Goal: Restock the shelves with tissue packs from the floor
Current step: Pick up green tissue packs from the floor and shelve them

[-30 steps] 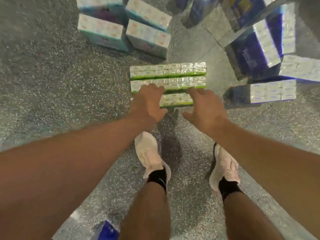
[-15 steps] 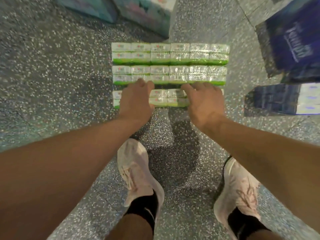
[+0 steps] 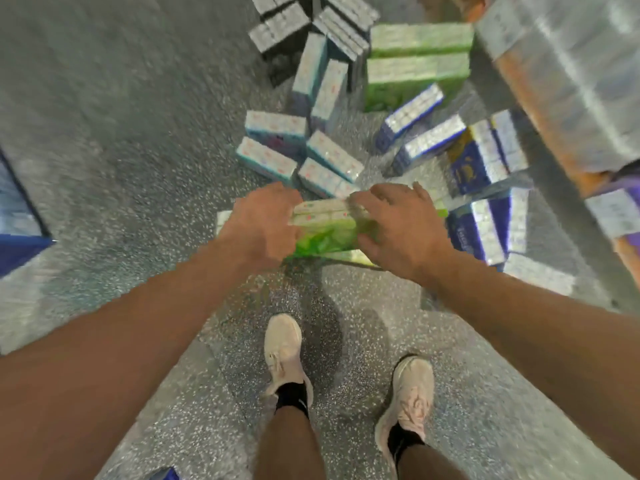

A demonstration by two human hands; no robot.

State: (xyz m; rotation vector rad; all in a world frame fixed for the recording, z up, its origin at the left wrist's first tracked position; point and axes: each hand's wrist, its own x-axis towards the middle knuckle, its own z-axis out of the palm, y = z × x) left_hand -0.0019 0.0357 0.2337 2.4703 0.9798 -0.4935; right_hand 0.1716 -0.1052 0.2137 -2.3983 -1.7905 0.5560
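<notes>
A green tissue pack (image 3: 323,232) is held above the speckled floor between my two hands, tilted so its leafy green face shows. My left hand (image 3: 261,225) grips its left end and my right hand (image 3: 398,230) clamps its right end, fingers curled over the top. More green packs (image 3: 417,60) lie stacked farther away on the floor. Teal and white packs (image 3: 277,147) sit just beyond my hands. Blue packs (image 3: 481,168) lie scattered to the right. The picture is blurred by motion.
My two feet in pale shoes (image 3: 284,351) stand below the hands. A shelf edge with wrapped goods (image 3: 561,81) runs along the right. Grey packs (image 3: 280,29) lie at the far end. A blue pack (image 3: 17,230) sits at the left edge.
Both hands closed on the nearest green pack and lifted it off the floor. My view rose and pulled back, showing many more packs beyond.
</notes>
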